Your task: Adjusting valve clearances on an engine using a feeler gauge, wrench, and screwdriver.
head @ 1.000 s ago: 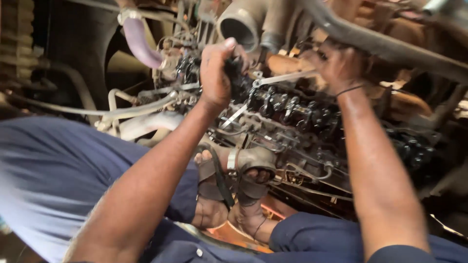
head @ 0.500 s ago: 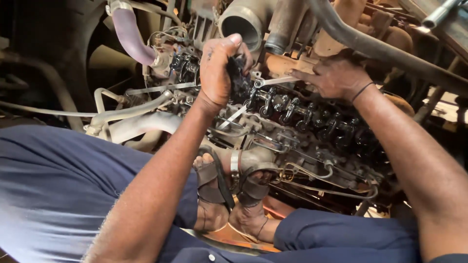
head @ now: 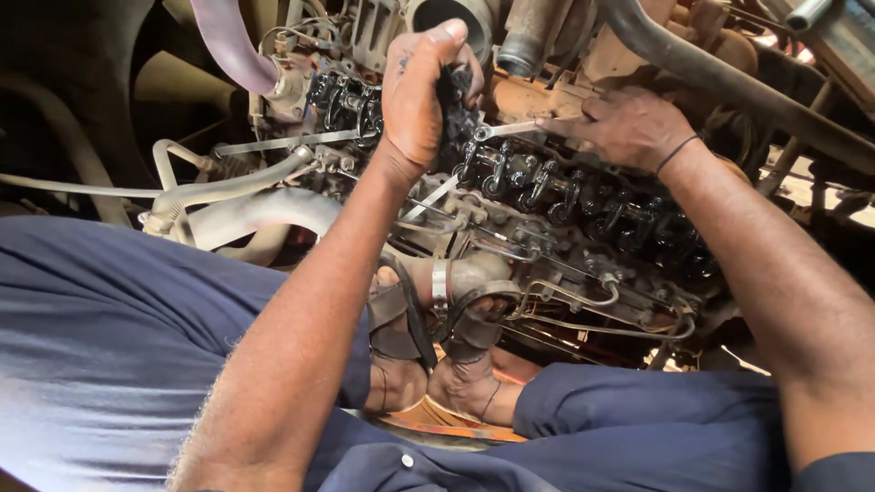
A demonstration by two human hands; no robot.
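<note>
Over the engine [head: 565,210], left hand [head: 421,96] has lifted its dark tool [head: 453,100] slightly

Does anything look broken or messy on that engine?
Nothing looks broken. The engine is open on top, its oily black rocker arms bare. The left hand grips a black rag; the right hand holds a spanner.

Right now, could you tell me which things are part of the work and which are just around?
In use: left hand gripping a dark rag; right hand on a spanner; rocker arms.
Just around: pink hose; grey hose; sandals.
</note>
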